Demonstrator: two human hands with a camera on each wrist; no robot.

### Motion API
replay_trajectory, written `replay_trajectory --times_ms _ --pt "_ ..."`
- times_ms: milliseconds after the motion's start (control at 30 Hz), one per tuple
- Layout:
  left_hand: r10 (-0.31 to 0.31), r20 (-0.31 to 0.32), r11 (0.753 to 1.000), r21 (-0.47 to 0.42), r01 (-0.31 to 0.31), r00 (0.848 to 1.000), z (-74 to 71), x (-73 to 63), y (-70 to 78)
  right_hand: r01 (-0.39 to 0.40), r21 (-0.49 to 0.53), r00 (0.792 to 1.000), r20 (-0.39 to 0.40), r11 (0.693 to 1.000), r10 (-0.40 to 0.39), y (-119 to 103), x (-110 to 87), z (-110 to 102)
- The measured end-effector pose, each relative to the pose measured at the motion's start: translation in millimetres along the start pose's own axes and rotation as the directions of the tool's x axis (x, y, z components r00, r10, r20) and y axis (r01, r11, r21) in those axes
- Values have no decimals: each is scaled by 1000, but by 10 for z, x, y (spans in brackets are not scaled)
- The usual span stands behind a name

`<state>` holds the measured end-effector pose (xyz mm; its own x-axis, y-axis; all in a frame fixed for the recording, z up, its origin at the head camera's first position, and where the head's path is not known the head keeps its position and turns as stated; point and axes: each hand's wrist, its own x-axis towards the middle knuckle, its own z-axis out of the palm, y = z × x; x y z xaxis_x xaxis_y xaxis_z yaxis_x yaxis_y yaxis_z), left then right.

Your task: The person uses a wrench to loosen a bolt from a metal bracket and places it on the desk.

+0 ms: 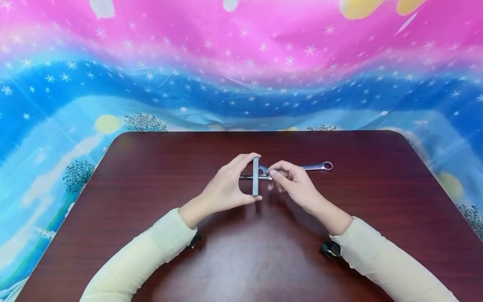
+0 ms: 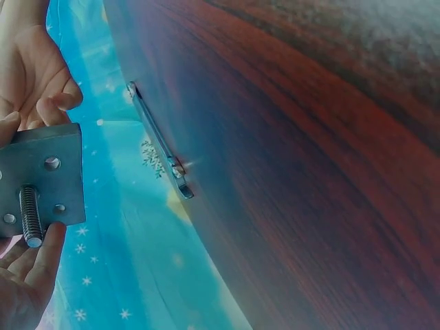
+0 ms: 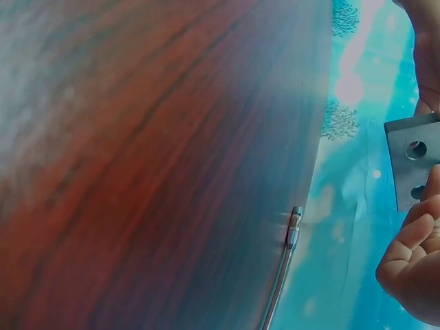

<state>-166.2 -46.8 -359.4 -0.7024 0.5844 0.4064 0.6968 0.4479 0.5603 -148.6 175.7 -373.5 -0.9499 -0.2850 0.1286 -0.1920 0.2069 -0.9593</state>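
A grey metal plate (image 1: pixel 255 176) stands on edge between the hands in the head view. My left hand (image 1: pixel 225 182) holds it by opposite edges, fingers at the far edge and thumb at the near one. A bolt (image 1: pixel 247 178) passes through the plate, and its threaded end sticks out in the left wrist view. On the plate's other side, my right hand (image 1: pixel 292 182) pinches the bolt's end between thumb and fingers. Several holes show in the plate (image 2: pixel 69 182) in the left wrist view. The right hand's fingers partly hide its face in the right wrist view.
A combination wrench (image 1: pixel 317 167) lies on the dark wooden table (image 1: pixel 151 167) beyond the right hand, partly hidden by it. A patterned cloth backdrop (image 1: pixel 211 84) hangs behind the table and along its sides.
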Motion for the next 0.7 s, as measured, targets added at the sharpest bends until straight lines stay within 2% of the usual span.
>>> replay_trajectory --times_ms 133,333,533,700 --pt "0 3 1000 8 0 1000 -3 3 -9 -8 7 1000 -10 1000 8 4 5 4" --pt "-20 -11 1000 15 20 1000 -15 -2 -14 29 -20 1000 -8 999 -29 16 -13 -6" --pt "-8 -13 1000 9 8 1000 -19 6 4 -50 15 998 -29 999 50 -23 -35 -20" --pt "-6 -17 1000 10 6 1000 -8 12 19 -49 53 998 -46 997 51 -43 -32 18"
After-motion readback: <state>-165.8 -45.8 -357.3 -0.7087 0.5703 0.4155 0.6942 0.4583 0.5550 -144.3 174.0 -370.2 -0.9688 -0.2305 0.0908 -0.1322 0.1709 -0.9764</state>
